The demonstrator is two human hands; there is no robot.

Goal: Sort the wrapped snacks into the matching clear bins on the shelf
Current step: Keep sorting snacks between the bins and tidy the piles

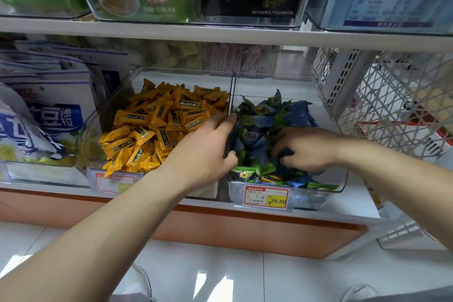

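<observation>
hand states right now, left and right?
Left hand: thumb and fingers at the right bin's left edge; grip cannot be told.
Right hand: curled round blue wrapped snacks in that bin.

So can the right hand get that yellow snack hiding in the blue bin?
Probably yes. The right hand is in that open-topped bin, just behind the yellow snack; only loose blue wrappers lie between.

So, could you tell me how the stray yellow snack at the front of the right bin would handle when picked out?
The yellow snack looks small, so probably light. Its glossy wrapper may slip in a loose pinch. It sits half buried among blue and green packets, so neighbours will likely shift.
</observation>
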